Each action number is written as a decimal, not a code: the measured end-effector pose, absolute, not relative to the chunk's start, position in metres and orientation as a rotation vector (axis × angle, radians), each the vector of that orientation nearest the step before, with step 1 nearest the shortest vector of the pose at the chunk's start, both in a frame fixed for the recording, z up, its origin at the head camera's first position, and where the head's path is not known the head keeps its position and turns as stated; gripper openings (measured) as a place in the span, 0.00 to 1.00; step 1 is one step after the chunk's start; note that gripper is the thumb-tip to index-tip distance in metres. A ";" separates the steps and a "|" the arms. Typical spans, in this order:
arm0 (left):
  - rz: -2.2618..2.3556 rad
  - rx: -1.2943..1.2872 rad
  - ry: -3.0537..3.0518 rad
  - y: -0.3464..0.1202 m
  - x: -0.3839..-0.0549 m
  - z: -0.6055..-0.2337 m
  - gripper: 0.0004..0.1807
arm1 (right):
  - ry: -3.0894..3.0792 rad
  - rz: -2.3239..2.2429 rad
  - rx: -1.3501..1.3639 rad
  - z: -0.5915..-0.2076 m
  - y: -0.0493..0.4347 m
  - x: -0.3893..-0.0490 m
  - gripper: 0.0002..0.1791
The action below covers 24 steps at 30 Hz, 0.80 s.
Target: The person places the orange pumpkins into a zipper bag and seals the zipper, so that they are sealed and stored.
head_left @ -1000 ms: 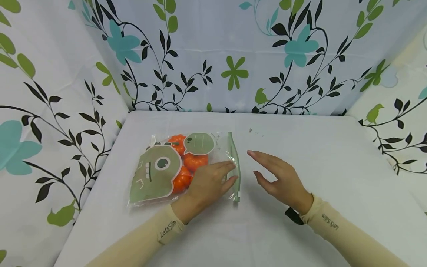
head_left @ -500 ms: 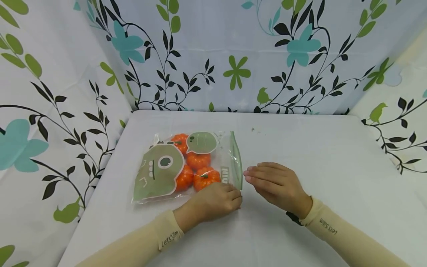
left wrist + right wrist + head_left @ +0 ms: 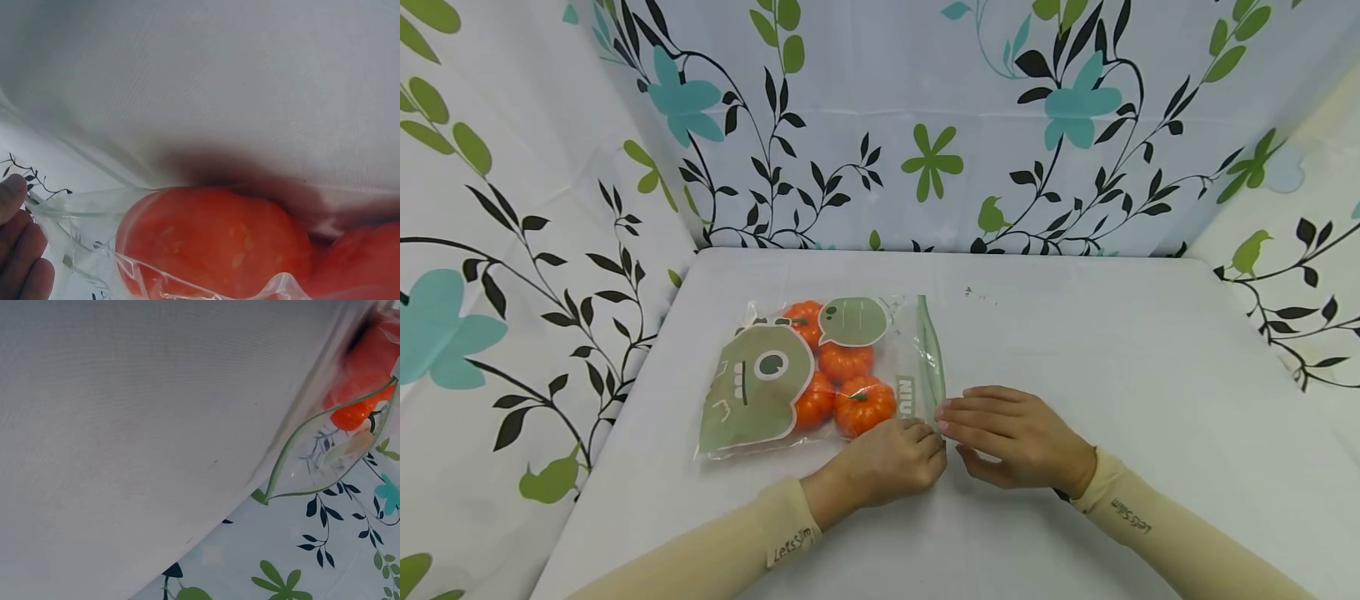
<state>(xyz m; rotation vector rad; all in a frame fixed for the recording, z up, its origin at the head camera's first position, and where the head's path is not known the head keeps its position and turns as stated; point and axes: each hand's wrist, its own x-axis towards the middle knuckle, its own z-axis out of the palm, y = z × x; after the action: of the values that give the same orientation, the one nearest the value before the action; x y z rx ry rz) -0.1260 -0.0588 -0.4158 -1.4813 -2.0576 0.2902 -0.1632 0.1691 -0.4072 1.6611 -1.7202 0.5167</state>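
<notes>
A clear zip bag (image 3: 752,392) with a green dinosaur print lies flat on the white-covered table. Inside it are several small orange toy pumpkins (image 3: 865,404). My left hand (image 3: 891,458) pinches the near corner of the bag beside its green zip strip (image 3: 931,350). At the strip's near end are the fingertips of my right hand (image 3: 1018,437), its fingers extended; whether they touch it I cannot tell. In the left wrist view, fingers (image 3: 22,250) hold the clear plastic next to a pumpkin (image 3: 212,240). The right wrist view shows the bag's green-edged mouth (image 3: 290,440) gaping.
A white cloth covers the table (image 3: 1112,333), with small dark marks (image 3: 967,292) beyond the bag. Leaf-patterned curtains (image 3: 850,125) enclose the back and both sides.
My left hand has slid from on top of the bag to its near corner and now pinches it. My right hand has lowered and come left to the zip strip.
</notes>
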 end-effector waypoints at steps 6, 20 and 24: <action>0.248 -1.436 -2.051 -0.059 -0.126 -0.419 0.03 | -1.801 0.448 1.679 -0.417 0.173 -0.165 0.20; 0.017 -1.325 -2.061 -0.066 -0.122 -0.416 0.05 | -1.744 0.390 1.584 -0.427 0.165 -0.172 0.13; -0.029 -1.299 -2.051 -0.069 -0.123 -0.414 0.08 | -1.738 0.405 1.571 -0.427 0.162 -0.172 0.13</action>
<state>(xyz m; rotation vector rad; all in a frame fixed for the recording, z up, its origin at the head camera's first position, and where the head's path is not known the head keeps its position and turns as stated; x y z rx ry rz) -0.1228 -0.0690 -0.4135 -1.2992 -2.0509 -0.0294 -0.1721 0.1622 -0.4269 1.5709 -1.7381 0.4054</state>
